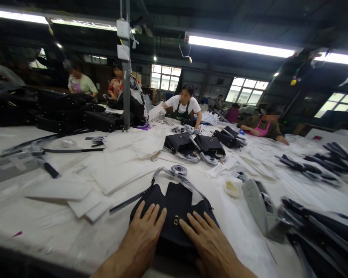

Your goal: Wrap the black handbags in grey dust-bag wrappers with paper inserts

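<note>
A black handbag [176,199] lies on the white table in front of me, a small gold clasp at its middle. My left hand [146,227] rests flat on the bag's left side, fingers stretched out. On the right side, just past the clasp, my right hand [204,233] presses with its fingers spread. Behind the bag sits a coiled strap [179,170] in clear wrapping, and a wrapped strap or handle runs round the bag's far edge. The near edge of the bag is partly hidden by my hands.
White paper sheets [118,173] lie to the left. A grey tape dispenser [261,208] and a small yellowish dish [232,189] stand right. More black bags [179,142] lie ahead, and dark straps [321,227] at right. A metal post [127,85] rises beyond; co-workers stand across the table.
</note>
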`<state>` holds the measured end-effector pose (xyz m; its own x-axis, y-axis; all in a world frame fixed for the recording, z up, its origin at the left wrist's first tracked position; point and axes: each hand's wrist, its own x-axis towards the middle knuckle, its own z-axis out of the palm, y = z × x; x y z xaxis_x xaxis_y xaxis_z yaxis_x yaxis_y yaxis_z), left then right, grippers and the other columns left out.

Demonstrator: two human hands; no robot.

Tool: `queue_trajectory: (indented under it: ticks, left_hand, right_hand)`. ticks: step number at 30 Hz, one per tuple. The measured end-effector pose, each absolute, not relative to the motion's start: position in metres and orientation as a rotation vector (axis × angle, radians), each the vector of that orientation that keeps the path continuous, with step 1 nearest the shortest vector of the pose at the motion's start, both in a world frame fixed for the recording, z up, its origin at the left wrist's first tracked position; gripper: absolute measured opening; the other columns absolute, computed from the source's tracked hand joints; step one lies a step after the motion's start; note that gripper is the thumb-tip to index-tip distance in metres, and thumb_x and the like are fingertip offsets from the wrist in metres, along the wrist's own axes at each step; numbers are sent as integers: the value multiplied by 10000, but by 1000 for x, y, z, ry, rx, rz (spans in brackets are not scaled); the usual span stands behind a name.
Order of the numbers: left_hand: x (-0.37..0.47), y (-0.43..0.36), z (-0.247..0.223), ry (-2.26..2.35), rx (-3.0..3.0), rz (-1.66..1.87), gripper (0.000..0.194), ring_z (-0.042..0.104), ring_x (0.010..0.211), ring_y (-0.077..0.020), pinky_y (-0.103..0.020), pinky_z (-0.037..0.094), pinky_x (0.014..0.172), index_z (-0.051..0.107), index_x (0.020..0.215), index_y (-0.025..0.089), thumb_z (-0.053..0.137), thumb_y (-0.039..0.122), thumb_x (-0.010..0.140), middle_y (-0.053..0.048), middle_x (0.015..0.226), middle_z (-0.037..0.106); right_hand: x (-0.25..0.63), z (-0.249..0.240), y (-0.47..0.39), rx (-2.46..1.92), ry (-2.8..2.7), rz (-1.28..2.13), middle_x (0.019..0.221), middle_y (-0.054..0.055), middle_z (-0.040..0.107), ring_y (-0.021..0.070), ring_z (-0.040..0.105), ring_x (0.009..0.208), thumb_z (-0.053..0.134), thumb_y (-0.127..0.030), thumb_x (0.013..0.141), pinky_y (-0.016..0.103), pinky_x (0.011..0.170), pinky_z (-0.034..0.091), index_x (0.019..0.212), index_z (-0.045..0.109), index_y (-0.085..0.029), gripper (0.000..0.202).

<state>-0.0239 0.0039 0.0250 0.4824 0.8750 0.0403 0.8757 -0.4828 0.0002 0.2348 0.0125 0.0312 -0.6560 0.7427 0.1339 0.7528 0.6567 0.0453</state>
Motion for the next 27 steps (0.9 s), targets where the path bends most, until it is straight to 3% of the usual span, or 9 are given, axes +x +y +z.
queue_trajectory:
  ticks: [4, 8, 11, 14, 17, 21, 27]
  left_hand:
    - [-21, 9, -12, -1418, -2491, -160, 694, 586, 1249, -322, -472, 462, 1033, 497, 1439, 161, 429, -1, 768, -179, 1395, 577]
    - [-29, 5, -41, -1181, -2286, -417, 739, 573, 1252, -298, -421, 427, 1045, 393, 1511, 229, 444, 34, 800, -131, 1410, 574]
    - [-29, -3, -44, -1092, -2281, -477, 840, 475, 1328, -359, -544, 289, 1113, 272, 1560, 283, 482, 85, 771, -129, 1476, 502]
    - [-23, -7, -39, -1038, -2291, -466, 876, 436, 1329, -412, -678, 129, 1108, 228, 1563, 348, 543, 131, 776, -136, 1481, 484]
    - [-18, -6, -38, -1014, -2283, -454, 860, 444, 1306, -416, -714, 58, 1095, 221, 1557, 382, 619, 191, 818, -144, 1462, 494]
    - [-17, -1, -42, -1003, -2259, -504, 750, 481, 1269, -397, -719, 80, 1090, 246, 1540, 420, 632, 358, 900, -139, 1422, 525]
    - [-20, 4, -41, -914, -2159, -549, 598, 592, 1151, -329, -680, 217, 1091, 294, 1518, 437, 548, 457, 977, -91, 1301, 625]
  right_hand:
    - [237, -1, 14, -1120, -2659, -511, 1428, 67, 577, 306, 590, 1248, 541, -65, 761, 456, 1032, 452, 1513, 397, -305, 803]
    - [242, -26, 11, -1005, -2517, -713, 1487, 74, 511, 307, 506, 1338, 458, -53, 827, 458, 1077, 408, 1531, 372, -237, 733]
    - [244, -26, 10, -946, -2531, -488, 1464, 84, 539, 301, 523, 1323, 545, -182, 854, 462, 1091, 416, 1499, 426, -216, 656]
    - [238, -10, 13, -1116, -2417, -17, 1309, 65, 669, 267, 627, 1194, 607, -316, 882, 419, 1030, 488, 1427, 517, -252, 556]
    - [220, 15, 25, -1383, -2211, 419, 1123, 38, 736, 202, 685, 1037, 536, -240, 931, 307, 924, 527, 1312, 628, -272, 394]
    - [192, 41, 51, -1388, -2409, 661, 946, 29, 727, 178, 683, 900, 580, -185, 890, 249, 824, 495, 1045, 772, -259, 258]
    - [182, 49, 90, -1063, -2906, 661, 838, 16, 707, 136, 653, 770, 612, -95, 816, 196, 679, 446, 850, 777, -206, 202]
